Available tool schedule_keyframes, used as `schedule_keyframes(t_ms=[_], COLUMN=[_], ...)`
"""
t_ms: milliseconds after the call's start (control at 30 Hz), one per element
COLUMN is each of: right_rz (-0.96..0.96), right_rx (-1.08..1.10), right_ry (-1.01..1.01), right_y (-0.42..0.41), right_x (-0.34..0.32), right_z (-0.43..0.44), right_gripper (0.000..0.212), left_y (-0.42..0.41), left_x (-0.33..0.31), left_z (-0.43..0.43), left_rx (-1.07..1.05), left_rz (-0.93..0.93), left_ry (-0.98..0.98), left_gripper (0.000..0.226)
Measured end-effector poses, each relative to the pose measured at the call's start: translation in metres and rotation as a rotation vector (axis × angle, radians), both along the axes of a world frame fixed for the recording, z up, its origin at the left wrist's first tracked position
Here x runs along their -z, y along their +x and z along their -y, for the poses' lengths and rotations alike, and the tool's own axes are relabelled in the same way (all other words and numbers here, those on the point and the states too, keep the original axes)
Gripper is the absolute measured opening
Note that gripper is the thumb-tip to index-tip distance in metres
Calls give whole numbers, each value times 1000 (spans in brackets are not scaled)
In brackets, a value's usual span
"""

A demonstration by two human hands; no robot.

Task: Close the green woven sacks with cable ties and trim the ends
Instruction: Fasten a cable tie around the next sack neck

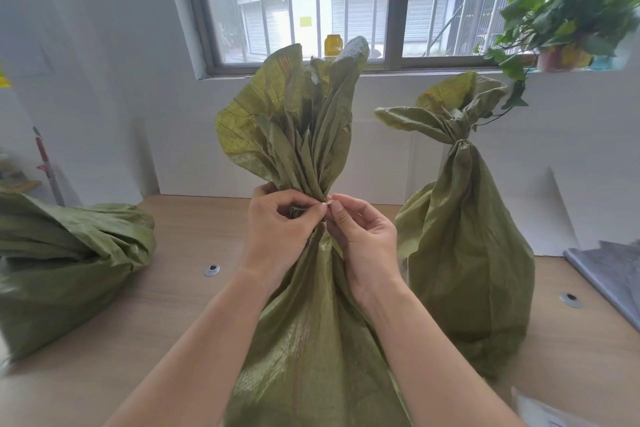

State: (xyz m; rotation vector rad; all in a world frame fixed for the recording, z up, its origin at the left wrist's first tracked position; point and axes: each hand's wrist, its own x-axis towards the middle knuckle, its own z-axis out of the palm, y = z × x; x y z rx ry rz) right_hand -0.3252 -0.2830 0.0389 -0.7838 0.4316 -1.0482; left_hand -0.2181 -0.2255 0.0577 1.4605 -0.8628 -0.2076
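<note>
Both hands (277, 218) (360, 236) pinch the cable tie (328, 202) at the sack's neck (313, 191)

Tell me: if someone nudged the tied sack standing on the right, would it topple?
Probably not easily: the tied sack bulges wide at its base on the table and narrows upward. Its creased woven cloth looks floppy, so a push would likely dent it first. Its weight can't be judged.

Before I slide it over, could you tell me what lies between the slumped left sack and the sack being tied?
Head view: wooden tabletop, bare but for one round grommet.
</note>
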Motion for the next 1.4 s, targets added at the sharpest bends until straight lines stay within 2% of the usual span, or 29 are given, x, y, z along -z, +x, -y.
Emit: schedule_keyframes(t_ms=[533, 933, 1167, 1400], right_rz=[-1, -17, 15, -104], right_rx=[50, 122, 138, 178], right_ry=[17, -57, -62, -210], right_y=[8, 18, 21, 23], right_x=[3, 13, 17, 23], right_z=[9, 16, 22, 28], right_gripper=[10, 10, 16, 19], left_y=[5, 4, 7, 12], left_x=[7, 20, 23, 17], left_z=[8, 21, 26, 29], left_rx=[48, -44, -35, -25], left_rz=[-30, -41, -32, -20], left_ry=[-8, -77, -84, -29], left_gripper=[13, 11, 11, 12])
